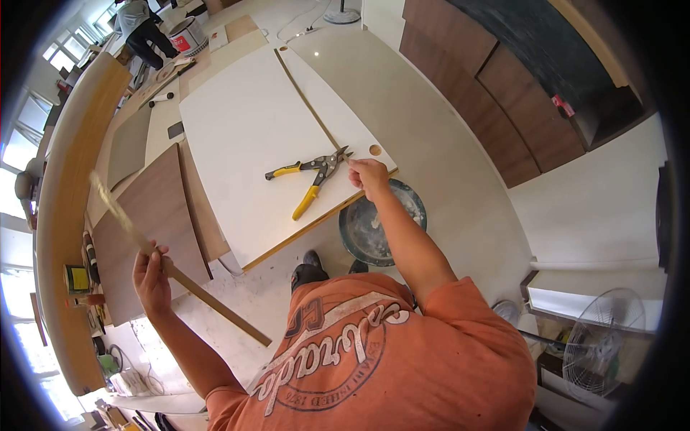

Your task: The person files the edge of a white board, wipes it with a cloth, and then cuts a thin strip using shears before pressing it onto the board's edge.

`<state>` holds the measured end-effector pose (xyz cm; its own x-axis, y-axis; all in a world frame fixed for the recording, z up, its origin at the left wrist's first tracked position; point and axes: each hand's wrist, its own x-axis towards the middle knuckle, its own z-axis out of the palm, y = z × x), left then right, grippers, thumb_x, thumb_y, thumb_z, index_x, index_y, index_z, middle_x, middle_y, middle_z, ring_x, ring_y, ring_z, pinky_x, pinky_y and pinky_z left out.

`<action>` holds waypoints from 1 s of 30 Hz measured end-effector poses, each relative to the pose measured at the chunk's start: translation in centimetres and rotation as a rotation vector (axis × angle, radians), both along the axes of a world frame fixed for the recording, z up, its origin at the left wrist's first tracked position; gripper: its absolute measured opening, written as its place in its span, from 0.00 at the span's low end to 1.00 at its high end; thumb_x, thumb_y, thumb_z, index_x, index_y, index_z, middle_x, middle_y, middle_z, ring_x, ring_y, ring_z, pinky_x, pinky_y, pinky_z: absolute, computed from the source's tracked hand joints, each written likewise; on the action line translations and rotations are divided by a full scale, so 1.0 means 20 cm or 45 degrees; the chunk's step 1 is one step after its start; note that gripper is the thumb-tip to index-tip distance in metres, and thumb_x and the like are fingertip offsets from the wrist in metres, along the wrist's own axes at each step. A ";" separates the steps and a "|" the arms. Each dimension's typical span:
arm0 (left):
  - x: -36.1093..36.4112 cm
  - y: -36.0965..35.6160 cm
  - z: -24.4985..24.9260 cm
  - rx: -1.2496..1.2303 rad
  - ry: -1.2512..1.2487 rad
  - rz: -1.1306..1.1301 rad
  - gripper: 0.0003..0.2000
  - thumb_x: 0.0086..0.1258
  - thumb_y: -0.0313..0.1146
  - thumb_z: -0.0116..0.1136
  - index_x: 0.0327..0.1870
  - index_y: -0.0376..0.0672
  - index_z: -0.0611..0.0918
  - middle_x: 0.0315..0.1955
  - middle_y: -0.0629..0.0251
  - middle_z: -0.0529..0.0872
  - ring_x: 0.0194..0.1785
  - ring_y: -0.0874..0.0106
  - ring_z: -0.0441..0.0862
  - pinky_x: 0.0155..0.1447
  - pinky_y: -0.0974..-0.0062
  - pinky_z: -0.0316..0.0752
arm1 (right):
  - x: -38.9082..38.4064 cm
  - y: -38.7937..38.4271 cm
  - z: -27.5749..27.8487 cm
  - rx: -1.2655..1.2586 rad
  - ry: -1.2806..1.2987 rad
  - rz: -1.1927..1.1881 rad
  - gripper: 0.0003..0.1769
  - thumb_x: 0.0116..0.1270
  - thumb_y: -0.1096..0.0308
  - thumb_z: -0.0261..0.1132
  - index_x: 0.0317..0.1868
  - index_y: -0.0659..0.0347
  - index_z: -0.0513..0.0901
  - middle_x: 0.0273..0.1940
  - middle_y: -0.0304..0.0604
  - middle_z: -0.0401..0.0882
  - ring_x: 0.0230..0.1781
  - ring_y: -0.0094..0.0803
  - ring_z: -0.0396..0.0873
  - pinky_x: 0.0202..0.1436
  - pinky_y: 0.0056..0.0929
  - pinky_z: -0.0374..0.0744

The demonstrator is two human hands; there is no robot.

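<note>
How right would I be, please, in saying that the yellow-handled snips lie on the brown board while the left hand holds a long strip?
Not quite: the yellow-handled snips lie on the white panel, not the brown board, as the head view shows. The left hand does hold a long strip.

White panel [244,129] under the right fingers [355,175], yellow-handled snips [327,167] just left, long thin strip [305,100] beyond.

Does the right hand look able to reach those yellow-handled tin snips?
Likely yes: the tin snips lie on the white panel beside the right hand, with nothing visibly blocking the way.
</note>
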<state>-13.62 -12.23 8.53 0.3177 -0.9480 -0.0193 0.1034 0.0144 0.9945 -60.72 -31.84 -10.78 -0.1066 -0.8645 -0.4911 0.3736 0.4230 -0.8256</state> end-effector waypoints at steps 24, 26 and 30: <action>-0.49 -0.10 -0.36 0.789 -0.182 -1.484 0.13 0.79 0.26 0.54 0.60 0.33 0.78 0.36 0.64 0.86 0.37 0.75 0.84 0.46 0.74 0.81 | 0.18 0.57 0.61 -0.647 -0.256 0.516 0.22 0.78 0.65 0.62 0.67 0.64 0.76 0.52 0.41 0.85 0.39 0.20 0.78 0.46 0.21 0.78; -0.44 -0.05 -0.36 0.786 -0.200 -1.474 0.16 0.78 0.27 0.56 0.62 0.33 0.76 0.38 0.63 0.86 0.37 0.74 0.83 0.46 0.74 0.80 | 0.21 0.59 0.59 -0.632 -0.189 0.461 0.21 0.77 0.64 0.63 0.65 0.64 0.78 0.49 0.42 0.85 0.37 0.21 0.79 0.44 0.22 0.79; -0.28 0.06 -0.38 0.654 -0.471 -1.427 0.24 0.72 0.31 0.63 0.67 0.34 0.74 0.38 0.64 0.86 0.39 0.74 0.83 0.47 0.75 0.79 | 0.24 0.60 0.55 -0.472 -0.137 0.049 0.12 0.75 0.62 0.67 0.50 0.60 0.85 0.39 0.36 0.86 0.35 0.20 0.80 0.43 0.21 0.79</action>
<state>-19.20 -11.00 0.91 -0.5784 -0.6099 -0.5417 -0.4716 -0.2918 0.8321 -55.98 -19.79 0.18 -0.0352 -0.9879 -0.1509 0.4563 0.1185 -0.8819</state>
